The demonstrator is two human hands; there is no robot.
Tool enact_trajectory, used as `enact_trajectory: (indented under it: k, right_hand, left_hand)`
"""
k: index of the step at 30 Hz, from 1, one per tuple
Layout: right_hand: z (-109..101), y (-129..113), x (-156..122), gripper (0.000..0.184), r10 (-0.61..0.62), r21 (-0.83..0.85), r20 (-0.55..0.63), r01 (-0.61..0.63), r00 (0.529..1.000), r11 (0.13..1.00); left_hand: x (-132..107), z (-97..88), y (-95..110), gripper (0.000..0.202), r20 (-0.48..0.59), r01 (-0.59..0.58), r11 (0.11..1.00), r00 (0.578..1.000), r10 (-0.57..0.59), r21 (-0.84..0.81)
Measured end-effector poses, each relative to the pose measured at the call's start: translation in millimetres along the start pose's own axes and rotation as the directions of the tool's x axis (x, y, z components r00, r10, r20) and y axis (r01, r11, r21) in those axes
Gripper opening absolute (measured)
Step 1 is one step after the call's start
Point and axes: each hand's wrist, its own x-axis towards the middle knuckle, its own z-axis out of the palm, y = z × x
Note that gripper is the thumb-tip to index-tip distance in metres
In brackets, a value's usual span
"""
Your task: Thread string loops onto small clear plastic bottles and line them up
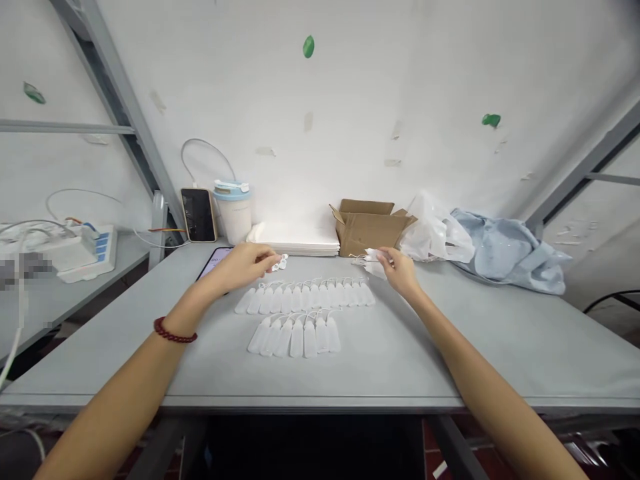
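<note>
My left hand (244, 265) is closed, thumb and forefinger pinched together; a few small white pieces (283, 263) lie right at the fingertips. Whether one of them is in the pinch is hard to make out. Over on the right, my right hand (401, 272) grips a white tag (374, 264) with a thin string, close to the table surface. Between my hands, several flat translucent white tags with thin strings form a back row (305, 298). A shorter front row (297, 337) of the same tags lies nearer to me.
Behind the rows are a stack of white sheets (295, 241) and an open cardboard box (373, 230). A plastic bag (435, 230) and blue cloth (510, 250) lie right. At left stand a cup (235, 217) and phone (199, 215); another phone (213, 261) lies partly behind my left hand.
</note>
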Motion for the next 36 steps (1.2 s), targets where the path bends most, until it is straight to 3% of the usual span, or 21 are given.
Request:
enact_trajectory:
  k: [3,7,9,11,14,17,19,25,30,36]
  right_hand:
    - [-8,-4,7,0.030,-0.059,-0.005,-0.045,0.059,0.997,0.998]
    - [-20,-56,9,0.027,-0.231,0.147,-0.166,0.256,0.959,0.955]
    - [-16,-87,7,0.018,-0.309,0.236,-0.074,0.318,0.948,0.918]
    - [-1,-114,4,0.017,-0.341,0.318,0.157,0.279,0.927,0.906]
    - [35,-143,-1,0.018,-0.391,0.341,0.449,0.250,0.804,0.906]
    - [71,-162,-1,0.021,-0.434,0.285,0.563,0.328,0.703,0.901]
    - [90,-171,1,0.020,-0.409,0.202,0.617,0.367,0.672,0.908]
    - [121,-188,11,0.017,-0.323,0.145,0.696,0.314,0.642,0.938]
    - [134,-193,15,0.030,-0.294,0.130,0.736,0.299,0.609,0.945]
    - [143,-190,13,0.031,-0.268,0.125,0.722,0.260,0.638,0.957]
  left_hand:
    - [-1,-12.2,-9,0.032,0.173,0.073,0.993,0.981,-0.088,0.089]
    - [-2,-19.3,-22,0.021,0.346,0.200,0.972,0.909,-0.232,0.124]
    - [-2,-20.1,-27,0.017,0.411,0.255,0.957,0.865,-0.290,0.138]
    - [-3,-19.8,-28,0.017,0.459,0.297,0.938,0.818,-0.346,0.178]
    - [-4,-18.2,-25,0.021,0.503,0.311,0.920,0.770,-0.392,0.240]
    - [-5,-15.6,-23,0.024,0.508,0.278,0.917,0.768,-0.391,0.287]
    - [-5,-13.2,-23,0.026,0.499,0.262,0.916,0.775,-0.387,0.303]
    - [-4,-5.7,-29,0.025,0.515,0.274,0.922,0.768,-0.381,0.273]
    - [-2,-4.0,-31,0.024,0.522,0.303,0.913,0.750,-0.406,0.273]
    - [-2,-4.2,-29,0.023,0.535,0.310,0.909,0.736,-0.415,0.279]
